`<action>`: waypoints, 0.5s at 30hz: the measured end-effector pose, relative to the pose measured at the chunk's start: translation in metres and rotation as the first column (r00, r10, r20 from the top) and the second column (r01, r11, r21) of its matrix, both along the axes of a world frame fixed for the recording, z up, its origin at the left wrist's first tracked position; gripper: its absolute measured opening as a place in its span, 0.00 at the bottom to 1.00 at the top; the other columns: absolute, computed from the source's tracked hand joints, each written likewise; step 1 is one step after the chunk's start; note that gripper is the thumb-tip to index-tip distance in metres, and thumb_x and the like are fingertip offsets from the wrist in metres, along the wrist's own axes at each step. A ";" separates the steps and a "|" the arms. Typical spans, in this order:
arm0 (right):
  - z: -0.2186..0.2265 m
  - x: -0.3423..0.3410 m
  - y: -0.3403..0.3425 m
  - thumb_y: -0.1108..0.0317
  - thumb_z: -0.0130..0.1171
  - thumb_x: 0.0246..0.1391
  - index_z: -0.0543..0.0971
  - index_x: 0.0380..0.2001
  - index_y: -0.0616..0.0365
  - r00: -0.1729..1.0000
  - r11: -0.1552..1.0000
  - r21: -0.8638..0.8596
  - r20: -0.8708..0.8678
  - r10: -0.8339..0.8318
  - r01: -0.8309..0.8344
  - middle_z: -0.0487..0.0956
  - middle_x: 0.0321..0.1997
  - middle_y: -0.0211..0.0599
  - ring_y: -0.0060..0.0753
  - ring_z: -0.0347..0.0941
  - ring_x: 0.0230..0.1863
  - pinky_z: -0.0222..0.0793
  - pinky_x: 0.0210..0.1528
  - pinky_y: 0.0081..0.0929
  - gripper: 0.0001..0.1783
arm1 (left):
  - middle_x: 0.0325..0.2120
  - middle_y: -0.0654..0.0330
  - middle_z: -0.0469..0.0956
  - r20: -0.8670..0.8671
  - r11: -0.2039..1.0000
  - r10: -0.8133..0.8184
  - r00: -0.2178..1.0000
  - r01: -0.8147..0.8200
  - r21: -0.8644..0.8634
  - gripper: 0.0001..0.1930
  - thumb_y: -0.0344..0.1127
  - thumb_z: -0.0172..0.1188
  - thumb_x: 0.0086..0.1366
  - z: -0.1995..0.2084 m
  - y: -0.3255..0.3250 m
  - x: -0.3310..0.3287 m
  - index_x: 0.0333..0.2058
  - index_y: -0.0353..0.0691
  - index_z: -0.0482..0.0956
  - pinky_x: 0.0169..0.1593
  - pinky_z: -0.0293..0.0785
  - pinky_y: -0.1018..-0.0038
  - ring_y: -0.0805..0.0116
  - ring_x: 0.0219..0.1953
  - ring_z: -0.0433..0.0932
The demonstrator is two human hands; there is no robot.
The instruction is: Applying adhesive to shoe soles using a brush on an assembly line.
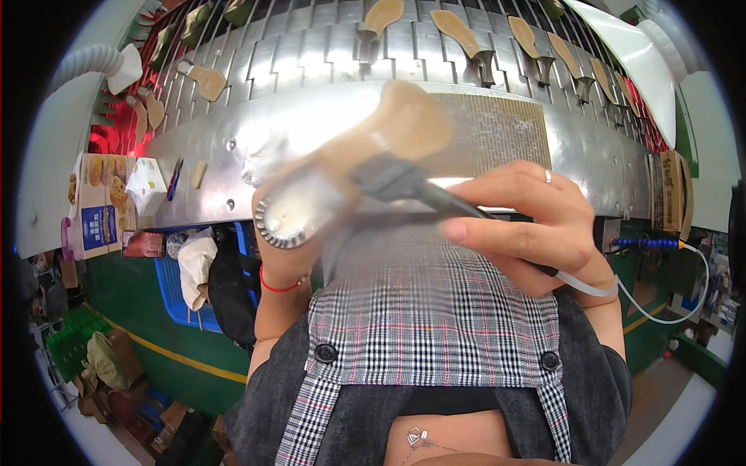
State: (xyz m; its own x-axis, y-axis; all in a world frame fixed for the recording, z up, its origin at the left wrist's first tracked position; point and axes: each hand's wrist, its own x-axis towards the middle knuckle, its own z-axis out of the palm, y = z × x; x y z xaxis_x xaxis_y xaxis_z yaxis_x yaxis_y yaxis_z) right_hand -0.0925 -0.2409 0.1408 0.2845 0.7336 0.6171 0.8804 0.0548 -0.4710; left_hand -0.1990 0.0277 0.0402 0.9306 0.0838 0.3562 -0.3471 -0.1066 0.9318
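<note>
My left hand (286,259) holds up a tan shoe sole (412,116), smeared by motion; the fingers are mostly hidden behind it. The sole's near end is rounded and whitish, with a ridged, scalloped rim. In my right hand (536,221) is a dark-handled brush (447,200), pinched between thumb and fingers. Its wide grey head lies against or just over the middle of the sole; blur hides which. A clear tube (590,289) runs from the brush's rear end past my right wrist.
Beyond the metal ledge (194,147), a slatted metal conveyor (311,46) carries several tan soles with dark heels. A ribbed cardboard sheet (505,132) lies on the ledge. To the left are a carton (105,194), a tissue pack (146,186), a phone (144,244) and a blue basket (172,287).
</note>
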 end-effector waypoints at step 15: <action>-0.005 0.005 -0.014 0.78 0.62 0.40 0.85 0.40 0.59 0.936 0.997 0.068 -0.347 0.058 -0.036 0.81 0.36 0.47 0.39 0.79 0.30 0.75 0.30 0.29 0.19 | 0.51 0.51 0.74 0.082 0.998 0.036 0.996 -0.041 0.054 0.28 0.25 0.65 0.58 -0.009 0.019 -0.004 0.57 0.31 0.67 0.59 0.68 0.59 0.59 0.54 0.73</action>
State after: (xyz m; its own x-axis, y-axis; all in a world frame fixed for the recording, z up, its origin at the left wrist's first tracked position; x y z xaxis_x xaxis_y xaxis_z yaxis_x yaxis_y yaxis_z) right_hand -0.0878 -0.2552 0.1360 0.4559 0.7160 0.5287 0.6573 0.1297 -0.7424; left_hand -0.2033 0.0471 0.0312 0.8952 0.0970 0.4350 -0.4153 -0.1721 0.8932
